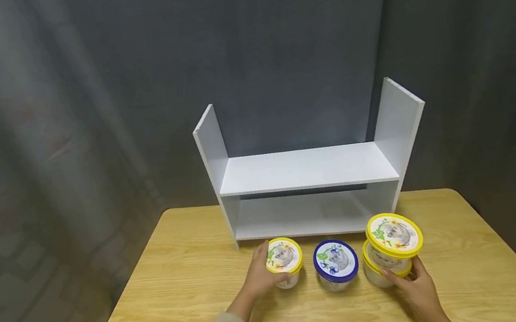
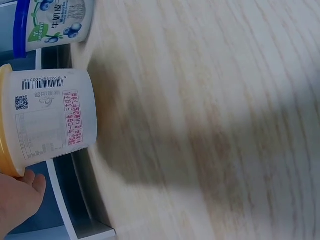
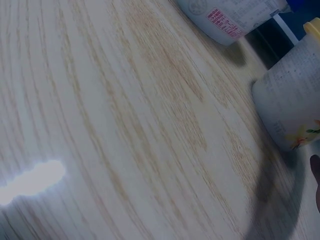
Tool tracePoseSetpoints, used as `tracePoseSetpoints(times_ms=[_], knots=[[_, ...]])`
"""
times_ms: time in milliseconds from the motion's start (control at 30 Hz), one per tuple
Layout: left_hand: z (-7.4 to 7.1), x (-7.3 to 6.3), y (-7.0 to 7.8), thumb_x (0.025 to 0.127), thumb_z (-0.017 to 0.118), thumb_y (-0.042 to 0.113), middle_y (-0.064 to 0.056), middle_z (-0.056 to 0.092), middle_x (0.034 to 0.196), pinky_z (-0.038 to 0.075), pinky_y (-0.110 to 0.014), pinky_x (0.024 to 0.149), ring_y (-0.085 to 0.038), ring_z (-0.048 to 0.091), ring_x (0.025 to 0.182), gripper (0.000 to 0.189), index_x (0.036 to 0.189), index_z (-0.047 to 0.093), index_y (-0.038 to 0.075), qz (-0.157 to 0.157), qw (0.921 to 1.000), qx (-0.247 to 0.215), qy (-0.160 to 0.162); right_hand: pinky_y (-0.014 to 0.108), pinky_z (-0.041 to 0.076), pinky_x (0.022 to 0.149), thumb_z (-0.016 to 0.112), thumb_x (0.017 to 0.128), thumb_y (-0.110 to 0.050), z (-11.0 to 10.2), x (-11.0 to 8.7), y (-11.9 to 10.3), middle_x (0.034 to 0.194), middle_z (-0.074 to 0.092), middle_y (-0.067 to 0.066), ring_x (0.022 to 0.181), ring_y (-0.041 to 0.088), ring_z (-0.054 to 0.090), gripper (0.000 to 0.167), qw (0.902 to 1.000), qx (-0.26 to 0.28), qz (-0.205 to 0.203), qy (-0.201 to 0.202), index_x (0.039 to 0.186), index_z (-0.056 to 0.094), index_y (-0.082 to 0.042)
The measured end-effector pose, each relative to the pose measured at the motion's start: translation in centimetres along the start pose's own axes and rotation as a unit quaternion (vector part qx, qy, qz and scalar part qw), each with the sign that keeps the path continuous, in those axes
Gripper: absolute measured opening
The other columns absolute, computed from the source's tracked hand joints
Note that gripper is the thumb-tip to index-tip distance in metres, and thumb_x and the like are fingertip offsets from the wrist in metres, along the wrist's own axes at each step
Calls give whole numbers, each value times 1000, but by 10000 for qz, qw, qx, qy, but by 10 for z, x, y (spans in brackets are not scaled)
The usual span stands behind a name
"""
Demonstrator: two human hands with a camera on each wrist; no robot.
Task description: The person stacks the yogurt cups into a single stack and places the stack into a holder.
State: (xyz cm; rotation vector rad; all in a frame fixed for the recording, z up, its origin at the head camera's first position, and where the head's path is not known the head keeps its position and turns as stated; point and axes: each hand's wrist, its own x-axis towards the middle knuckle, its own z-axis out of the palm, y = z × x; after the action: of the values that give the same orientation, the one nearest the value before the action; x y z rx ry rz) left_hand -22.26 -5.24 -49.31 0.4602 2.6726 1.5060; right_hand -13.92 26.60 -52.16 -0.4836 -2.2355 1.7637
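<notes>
My left hand (image 1: 259,276) grips a white tub with a yellow lid (image 1: 283,255), thumb at the near side and fingers at the left. Its printed side, with barcode and red text, shows in the left wrist view, the tub (image 2: 55,115) lying above part of the hand (image 2: 20,200). To its right stands a blueberry tub with a blue lid (image 1: 335,260), touched by neither hand. Farther right, one yellow-lidded tub (image 1: 394,235) sits on another yellow-lidded tub (image 1: 378,275). My right hand (image 1: 417,290) holds the lower one, thumb in front and fingers round its right side.
A white two-level shelf (image 1: 306,170) with tall side panels stands at the back of the wooden table (image 1: 181,282), just behind the tubs. Grey curtains (image 1: 292,51) hang behind and at both sides. A bright light reflection lies on the table near the front.
</notes>
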Motion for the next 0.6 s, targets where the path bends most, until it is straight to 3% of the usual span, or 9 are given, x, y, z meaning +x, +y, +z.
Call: tracePoseSetpoints(times_ms=[233, 467, 533, 600], knots=[[-2, 2, 10, 55, 79, 29, -17, 27, 134, 26, -55, 91, -38, 31, 116, 100, 134, 26, 1, 21, 9999, 23, 114, 38, 29, 91, 67, 75, -24, -2, 1, 1, 129, 30, 12, 113, 29, 30, 80, 9999, -112, 74, 70, 138, 18, -16], [-10, 4, 23, 54, 79, 32, -18, 27, 133, 28, -56, 90, -39, 33, 115, 102, 134, 25, 0, 225, 9997, 46, 117, 48, 24, 95, 68, 74, -26, -4, 5, 8, 133, 26, 18, 117, 35, 26, 86, 10000, -19, 56, -45, 139, 13, -18], [-12, 5, 26, 54, 79, 32, -18, 27, 134, 28, -56, 90, -39, 32, 115, 102, 134, 25, 0, 319, 9994, 54, 96, 44, 27, 94, 68, 74, -27, -3, 6, 11, 132, 27, 17, 117, 34, 27, 85, 10000, -59, 58, -56, 139, 13, -18], [-14, 6, 29, 54, 79, 32, -19, 26, 134, 28, -56, 90, -39, 32, 116, 102, 134, 25, -1, 409, 9991, 41, 86, 32, 31, 91, 67, 75, -28, -2, 7, 14, 132, 28, 16, 116, 32, 29, 83, 9999, -125, 57, -45, 139, 15, -18]])
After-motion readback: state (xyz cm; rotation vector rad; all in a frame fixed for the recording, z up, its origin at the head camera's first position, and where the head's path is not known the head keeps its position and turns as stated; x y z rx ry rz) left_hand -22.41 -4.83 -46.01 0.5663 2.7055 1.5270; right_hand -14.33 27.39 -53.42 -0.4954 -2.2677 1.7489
